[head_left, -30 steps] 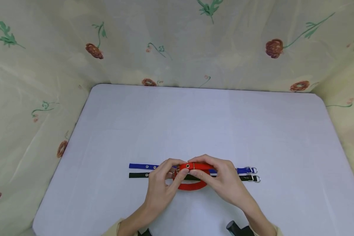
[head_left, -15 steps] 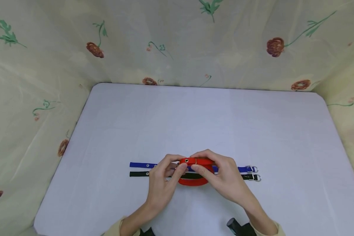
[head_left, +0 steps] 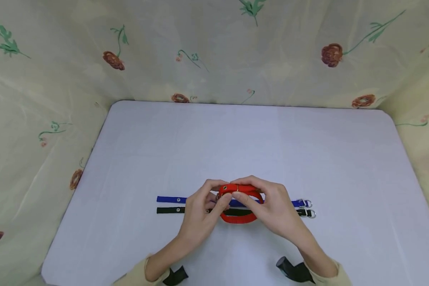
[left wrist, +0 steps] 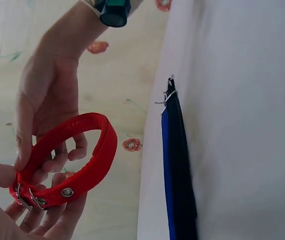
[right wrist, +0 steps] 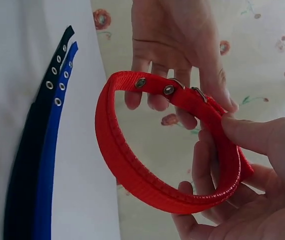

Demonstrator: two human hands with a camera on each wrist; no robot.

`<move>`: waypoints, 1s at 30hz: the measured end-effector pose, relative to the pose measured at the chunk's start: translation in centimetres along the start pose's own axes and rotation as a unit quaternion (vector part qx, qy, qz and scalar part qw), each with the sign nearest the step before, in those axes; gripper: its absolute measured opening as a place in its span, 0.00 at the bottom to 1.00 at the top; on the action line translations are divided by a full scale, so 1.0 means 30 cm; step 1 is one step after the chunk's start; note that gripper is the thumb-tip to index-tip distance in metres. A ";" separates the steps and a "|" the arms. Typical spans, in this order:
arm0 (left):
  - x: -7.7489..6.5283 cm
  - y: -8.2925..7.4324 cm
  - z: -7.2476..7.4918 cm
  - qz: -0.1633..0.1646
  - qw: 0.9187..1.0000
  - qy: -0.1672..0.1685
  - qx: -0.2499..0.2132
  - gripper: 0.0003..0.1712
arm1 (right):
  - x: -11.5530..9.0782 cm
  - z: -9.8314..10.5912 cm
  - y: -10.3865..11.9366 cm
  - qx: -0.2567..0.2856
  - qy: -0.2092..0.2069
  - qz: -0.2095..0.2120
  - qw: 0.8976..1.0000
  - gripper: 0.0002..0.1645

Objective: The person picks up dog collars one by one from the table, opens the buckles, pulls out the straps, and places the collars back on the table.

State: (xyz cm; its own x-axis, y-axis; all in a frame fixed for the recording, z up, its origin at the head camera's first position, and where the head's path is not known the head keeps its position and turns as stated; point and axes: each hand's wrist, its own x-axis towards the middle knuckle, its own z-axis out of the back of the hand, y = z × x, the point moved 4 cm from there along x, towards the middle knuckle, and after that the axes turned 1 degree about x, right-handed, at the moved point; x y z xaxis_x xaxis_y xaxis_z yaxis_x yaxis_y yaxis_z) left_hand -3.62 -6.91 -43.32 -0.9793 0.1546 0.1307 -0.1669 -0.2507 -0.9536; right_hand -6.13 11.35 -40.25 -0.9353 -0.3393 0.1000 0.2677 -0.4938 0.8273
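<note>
A red collar (head_left: pixel 238 219), closed into a loop through its metal buckle, is held up in both hands over the table. My left hand (head_left: pixel 199 214) pinches it at the buckle end, thumb in front and fingers behind. The right hand (head_left: pixel 280 210) pinches the band a little to the right, thumb against the strap. Metal eyelets and the buckle show on the red loop in the right wrist view. Below lie a blue collar (head_left: pixel 171 199) and a black collar (head_left: pixel 167 210), straight and side by side, partly hidden behind the hands and the loop.
The white table (head_left: pixel 250 147) reaches back to a flowered cloth (head_left: pixel 218 51), which also hangs at both sides. Metal rings of the two lying collars point right, their eyelet ends left. Dark wrist-worn devices (head_left: pixel 294 271) sit by the sleeves.
Both hands have lifted the red collar slightly, away from the body, and its top has tilted back. The blue and black collars have stayed in place.
</note>
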 end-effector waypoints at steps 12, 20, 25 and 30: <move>0.024 -0.012 0.011 -0.026 0.998 -0.039 -0.041 0.12 | 0.015 0.006 0.019 0.015 -0.022 -0.018 0.999 0.14; 0.009 0.006 -0.009 0.016 0.996 -0.032 -0.085 0.13 | 0.016 0.004 0.019 0.009 -0.041 -0.041 0.998 0.14; 0.013 0.010 -0.011 0.012 0.999 -0.020 -0.047 0.15 | 0.016 0.002 0.019 -0.018 -0.034 -0.022 0.999 0.14; 0.024 0.007 -0.009 -0.005 0.999 -0.012 -0.031 0.16 | 0.013 0.000 0.019 -0.022 -0.013 -0.003 1.000 0.14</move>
State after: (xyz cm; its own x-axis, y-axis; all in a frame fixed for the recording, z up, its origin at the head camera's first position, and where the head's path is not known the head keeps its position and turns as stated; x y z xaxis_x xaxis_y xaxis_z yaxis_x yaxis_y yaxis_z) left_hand -4.34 -6.59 -43.49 -0.9804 0.1335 0.1451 -0.1689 -0.1889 -0.9674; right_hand -6.34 10.93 -39.74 -0.9429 -0.3145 0.1097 0.2706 -0.5310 0.8030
